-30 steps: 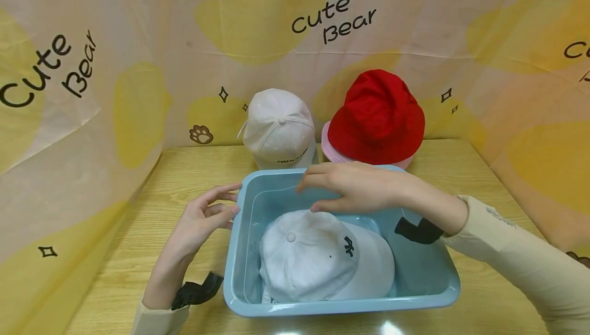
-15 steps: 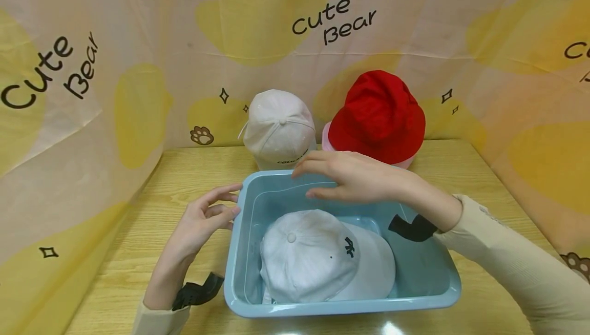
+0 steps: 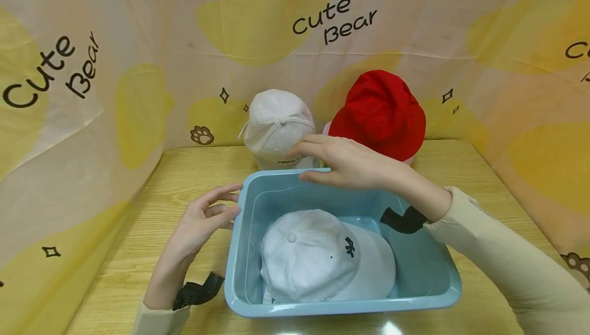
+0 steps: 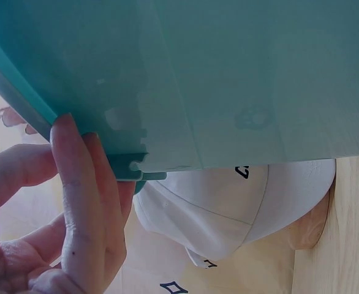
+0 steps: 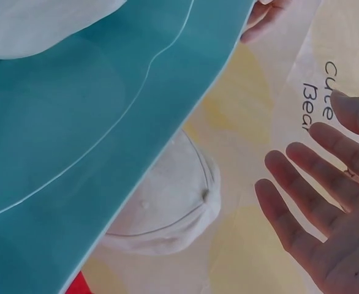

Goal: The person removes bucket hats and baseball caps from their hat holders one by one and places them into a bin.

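A white baseball cap (image 3: 309, 258) with a dark emblem lies in a light blue plastic bin (image 3: 345, 306), its brim to the right. My left hand (image 3: 200, 225) touches the bin's left rim from outside with fairly straight fingers, which the left wrist view shows against the wall. Over the bin's far rim hovers my right hand (image 3: 352, 163), holding nothing; its fingers (image 5: 314, 193) are spread in the right wrist view. Just beyond the fingertips sits a cream baseball cap (image 3: 276, 120) with dark lettering, partly covered by them in the head view.
Behind the bin at the right, a red hat (image 3: 378, 114) is stacked on something pink (image 3: 327, 129), mostly hidden. A yellow-patterned cloth (image 3: 249, 22) closes off the back and sides of the wooden table (image 3: 193, 166). Each wrist wears a black strap (image 3: 200, 291).
My right hand has risen from over the white cap and moved away toward the far rim and the cream cap. My left hand, the bin and the caps stay put.
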`<state>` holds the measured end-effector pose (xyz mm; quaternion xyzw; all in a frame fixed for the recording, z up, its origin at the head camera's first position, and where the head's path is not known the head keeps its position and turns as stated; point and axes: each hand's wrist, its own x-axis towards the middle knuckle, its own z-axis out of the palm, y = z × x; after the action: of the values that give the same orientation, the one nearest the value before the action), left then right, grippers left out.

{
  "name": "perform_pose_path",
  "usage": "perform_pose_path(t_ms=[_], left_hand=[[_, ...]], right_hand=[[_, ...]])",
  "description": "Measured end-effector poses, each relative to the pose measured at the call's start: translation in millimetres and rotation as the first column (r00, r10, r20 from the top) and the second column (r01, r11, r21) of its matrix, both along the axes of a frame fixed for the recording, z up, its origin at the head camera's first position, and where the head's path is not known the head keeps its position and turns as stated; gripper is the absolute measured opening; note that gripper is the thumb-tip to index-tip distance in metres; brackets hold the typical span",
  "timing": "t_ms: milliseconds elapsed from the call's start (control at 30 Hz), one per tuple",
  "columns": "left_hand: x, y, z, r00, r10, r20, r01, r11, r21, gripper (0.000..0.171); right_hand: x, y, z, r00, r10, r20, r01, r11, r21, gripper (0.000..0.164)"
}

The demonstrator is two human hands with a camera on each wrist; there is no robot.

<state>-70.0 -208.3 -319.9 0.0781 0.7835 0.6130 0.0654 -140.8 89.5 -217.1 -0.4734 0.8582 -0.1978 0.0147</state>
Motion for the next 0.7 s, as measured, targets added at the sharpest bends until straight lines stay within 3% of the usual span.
perform_pose_path(t_ms=[467,700], left_hand=[[-2.3,-1,-1.6,1.0,-0.007,-0.009,0.007,1.0,0.002,0.047],[-4.1,-2,-2.7,1.0,-0.013,-0.015,0.013,1.0,0.003,0.047]], right_hand=[[-12.3,-11,2.0,0.997,-0.074,0.017,0.075,0.997,-0.025,0.042],[-21.9,-14,3.3,0.996,-0.093,-0.017,0.092,0.995,-0.029,0.042]])
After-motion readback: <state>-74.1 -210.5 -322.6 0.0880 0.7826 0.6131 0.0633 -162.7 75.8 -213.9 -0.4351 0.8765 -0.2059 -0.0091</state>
